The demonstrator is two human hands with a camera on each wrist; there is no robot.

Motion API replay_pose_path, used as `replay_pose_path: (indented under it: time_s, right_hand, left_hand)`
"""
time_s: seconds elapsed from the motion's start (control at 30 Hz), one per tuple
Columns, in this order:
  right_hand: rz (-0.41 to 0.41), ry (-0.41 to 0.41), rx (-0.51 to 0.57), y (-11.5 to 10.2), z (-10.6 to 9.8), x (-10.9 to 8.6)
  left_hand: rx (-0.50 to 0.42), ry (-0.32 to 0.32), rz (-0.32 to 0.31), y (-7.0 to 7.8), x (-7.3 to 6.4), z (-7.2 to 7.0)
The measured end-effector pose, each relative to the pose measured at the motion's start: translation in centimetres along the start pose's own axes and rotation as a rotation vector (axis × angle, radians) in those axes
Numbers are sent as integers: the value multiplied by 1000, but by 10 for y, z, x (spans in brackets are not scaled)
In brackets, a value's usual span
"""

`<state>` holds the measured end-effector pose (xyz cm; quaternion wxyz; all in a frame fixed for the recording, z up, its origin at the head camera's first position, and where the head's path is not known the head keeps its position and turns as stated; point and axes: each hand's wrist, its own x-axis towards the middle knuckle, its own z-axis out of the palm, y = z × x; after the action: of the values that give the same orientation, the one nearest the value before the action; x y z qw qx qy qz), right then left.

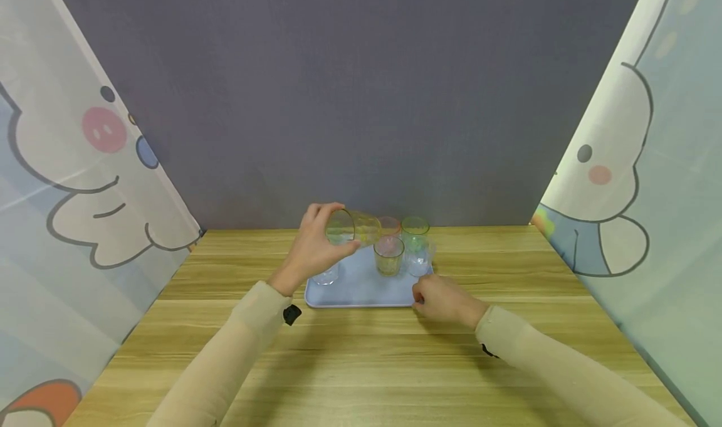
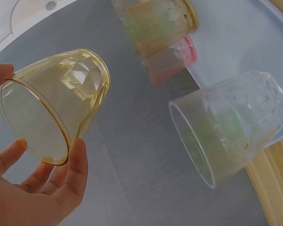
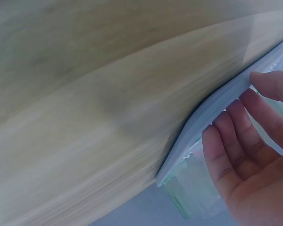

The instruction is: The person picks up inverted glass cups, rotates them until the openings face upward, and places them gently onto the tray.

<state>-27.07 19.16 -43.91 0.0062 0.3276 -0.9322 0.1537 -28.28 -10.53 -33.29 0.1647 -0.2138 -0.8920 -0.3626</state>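
My left hand [image 1: 316, 245] holds a yellow glass [image 2: 61, 99] by its rim between thumb and fingers. The glass lies tilted on its side in the air above a pale blue tray [image 1: 355, 292], its base pointing right. Under that hand a clear glass [image 2: 231, 122] stands on the tray's left side, partly hidden in the head view. A second yellow glass [image 1: 388, 261] stands upright near the tray's middle. At the tray's front right corner, my right hand [image 1: 442, 298] grips the rim with curled fingers [image 3: 217, 146].
Behind the second yellow glass is a pink glass [image 1: 389, 224]. A green glass [image 1: 415, 226] stands at the back right, with a clear glass [image 1: 418, 261] in front. The tray sits on a wooden table [image 1: 361, 364] before a grey panel [image 1: 361, 101]; printed cloths flank both sides.
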Motion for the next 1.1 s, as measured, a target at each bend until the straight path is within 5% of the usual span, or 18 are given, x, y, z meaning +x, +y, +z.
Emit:
replay_pose_path:
  time_s: [0.5,1.1]
  right_hand:
    - [23,-16,-32,-7,-1,3]
    - [38,-44,-61,-7,-2,5]
  left_hand:
    - [126,-24,27,-9,14,6]
    - [206,-105,-65,-15,36,4]
